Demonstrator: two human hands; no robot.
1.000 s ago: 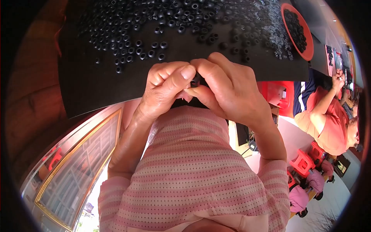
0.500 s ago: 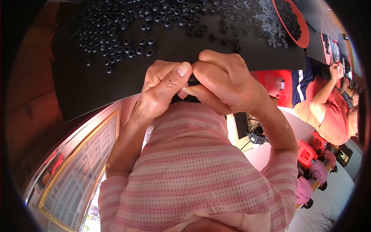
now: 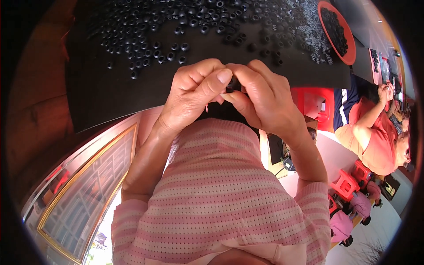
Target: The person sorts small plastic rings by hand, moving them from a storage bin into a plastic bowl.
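My left hand (image 3: 191,93) and my right hand (image 3: 270,98) meet just past the near edge of the black tabletop (image 3: 99,95). Between their thumbs and fingertips is a small black ring-like part (image 3: 232,84), mostly hidden by the fingers. Both hands are closed around it, the left thumb lying along its near side. Beyond them, many loose black ring-shaped parts (image 3: 145,54) with round holes are spread over the table. Small pale, translucent pieces (image 3: 311,33) lie in a heap farther right.
An orange-red bowl (image 3: 351,52) full of black pieces stands at the table's far right. A red plastic stool (image 3: 314,106) is to the right, below the table edge. Beside it sits a co-worker (image 3: 369,128) in an orange-red top. More people and red stools appear behind.
My right hand's fingers have opened out slightly from a tighter curl, showing more of the black part. The view has shifted a little, so the table appears moved right.
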